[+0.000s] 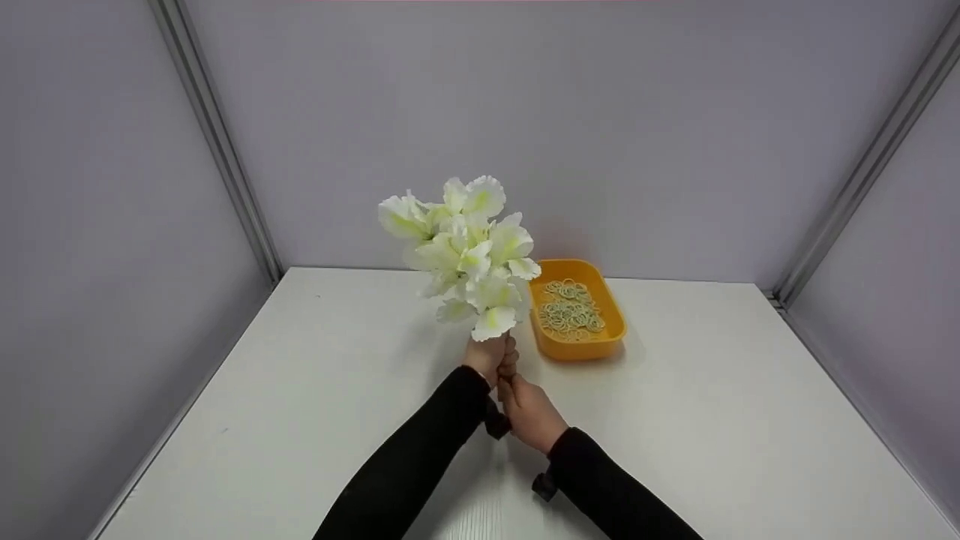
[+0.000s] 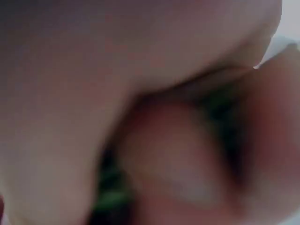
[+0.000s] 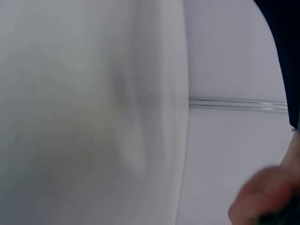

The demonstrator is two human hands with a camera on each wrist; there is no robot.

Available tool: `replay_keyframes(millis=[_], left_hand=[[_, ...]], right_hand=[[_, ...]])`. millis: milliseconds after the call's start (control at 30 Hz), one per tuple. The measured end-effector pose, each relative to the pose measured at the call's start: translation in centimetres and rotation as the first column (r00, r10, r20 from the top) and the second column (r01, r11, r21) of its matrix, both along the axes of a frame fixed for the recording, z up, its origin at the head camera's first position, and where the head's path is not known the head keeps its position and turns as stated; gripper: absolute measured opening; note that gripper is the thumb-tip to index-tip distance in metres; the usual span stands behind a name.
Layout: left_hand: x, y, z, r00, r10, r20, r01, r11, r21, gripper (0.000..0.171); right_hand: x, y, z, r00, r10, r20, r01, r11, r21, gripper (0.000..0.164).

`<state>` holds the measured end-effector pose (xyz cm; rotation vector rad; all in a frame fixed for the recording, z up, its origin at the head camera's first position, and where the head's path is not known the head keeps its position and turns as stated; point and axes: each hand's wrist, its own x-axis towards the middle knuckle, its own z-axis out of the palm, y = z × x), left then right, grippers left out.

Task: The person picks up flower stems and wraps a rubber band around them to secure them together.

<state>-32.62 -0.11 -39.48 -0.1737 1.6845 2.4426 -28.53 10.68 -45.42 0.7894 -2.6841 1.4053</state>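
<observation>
A bunch of white flowers with yellow-green centres stands up over the table in the head view. My left hand grips its stems just below the blossoms, fingers wrapped round them. Directly beneath, my right hand holds the lower part of the stems, close against the left. Dark green stems show between blurred fingers in the left wrist view. A curled hand fills the lower right corner of the right wrist view, a bit of dark green beside it. The stems' lower ends are hidden by the hands.
An orange tray with many pale green rubber bands sits right of the flowers, near the table's back edge. The white table is enclosed by pale panels at the back and both sides.
</observation>
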Motion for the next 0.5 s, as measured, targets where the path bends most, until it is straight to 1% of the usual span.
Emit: replay_keyframes(millis=[67,133,167,233,267,300,333,367,400,433,467,500], left_hand=[[-0.1,-0.2,0.2,1.0,-0.016,0.015,0.016,1.0,-0.002,0.045],[-0.2,-0.4,0.5,1.0,-0.023,0.018,0.023,1.0,-0.009,0.041],[-0.3,-0.5,0.6,1.0,-0.021,0.014,0.021,1.0,-0.011,0.038],[-0.5,-0.8,0.8,1.0,-0.017,0.003,0.017,1.0,-0.019,0.031],[-0.5,-0.9,0.9,1.0,-0.015,-0.002,0.015,0.999,-0.03,0.028],[-0.6,-1.0,1.0,1.0,-0.012,-0.005,0.012,0.999,-0.046,0.024],[-0.7,-1.2,1.0,1.0,-0.01,-0.006,0.01,0.998,-0.064,0.02],[-0.8,-1.4,1.0,1.0,-0.011,-0.009,0.01,0.996,-0.087,0.017],[-0.9,-1.6,0.9,1.0,-0.006,-0.008,0.005,0.994,-0.109,0.016],[-1.0,-1.9,0.9,1.0,0.01,-0.007,-0.011,0.99,-0.14,0.017],[-1.1,-2.2,0.8,0.999,0.03,-0.01,-0.032,0.986,-0.165,0.02],[-1.2,-2.5,0.7,0.998,0.062,-0.013,-0.064,0.979,-0.195,0.025]], right_hand=[[0.0,-0.1,0.0,0.996,-0.02,-0.083,0.028,0.996,0.085,0.038],[0.0,-0.3,0.0,0.98,-0.058,-0.191,0.088,0.984,0.153,0.038],[-0.1,-0.4,-0.1,0.962,-0.077,-0.261,0.128,0.974,0.185,0.036],[-0.2,-0.7,-0.1,0.915,-0.088,-0.393,0.191,0.954,0.231,0.031],[-0.2,-0.8,0.0,0.896,-0.09,-0.434,0.205,0.952,0.227,0.028],[-0.3,-1.0,0.1,0.886,-0.093,-0.454,0.211,0.953,0.216,0.027],[-0.4,-1.2,0.2,0.881,-0.096,-0.462,0.214,0.954,0.209,0.025],[-0.6,-1.3,0.3,0.882,-0.096,-0.462,0.212,0.955,0.205,0.024],[-0.7,-1.5,0.5,0.889,-0.102,-0.447,0.21,0.957,0.198,0.022],[-0.9,-1.7,0.6,0.902,-0.119,-0.415,0.214,0.958,0.19,0.019],[-1.1,-1.8,0.7,0.917,-0.146,-0.371,0.223,0.959,0.173,0.017],[-1.3,-2.0,0.8,0.927,-0.167,-0.335,0.236,0.956,0.175,0.016]])
